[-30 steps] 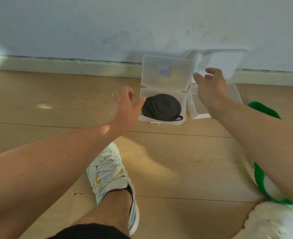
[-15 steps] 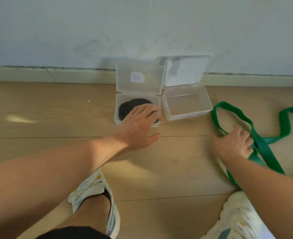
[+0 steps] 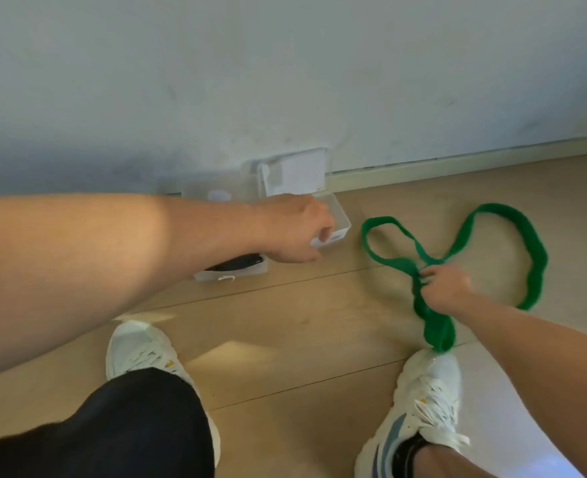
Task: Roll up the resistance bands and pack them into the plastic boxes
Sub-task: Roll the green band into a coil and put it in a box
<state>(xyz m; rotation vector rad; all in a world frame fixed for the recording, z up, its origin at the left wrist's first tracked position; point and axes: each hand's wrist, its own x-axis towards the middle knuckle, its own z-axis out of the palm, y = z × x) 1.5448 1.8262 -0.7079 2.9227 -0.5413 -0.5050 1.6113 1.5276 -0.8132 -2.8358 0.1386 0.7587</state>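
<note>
Head view
Right hand: the right hand (image 3: pixel 445 288) is closed in a fist around the green resistance band (image 3: pixel 533 267), gripping it where its strands cross and bunch together.
Green band: it sprawls on the wooden floor (image 3: pixel 285 326) in two loops beyond the fist, one towards the boxes, a wider one out to the right; a short doubled end hangs below the hand and reaches the toe of the right shoe (image 3: pixel 423 401).
Left hand: the left hand (image 3: pixel 295 232) reaches across to the empty plastic box (image 3: pixel 338 224), fingers curled over its near rim; how firmly they hold it I cannot tell.
Empty box: it stands by the wall (image 3: pixel 285 81), lid up, just left of the band's nearest loop, apart from it.
Other box: the second plastic box (image 3: pixel 231 272) sits under the left forearm, with the rolled black band (image 3: pixel 237 263) inside, partly hidden.
Left shoe: the left shoe (image 3: pixel 137 350) stands near that box.
</note>
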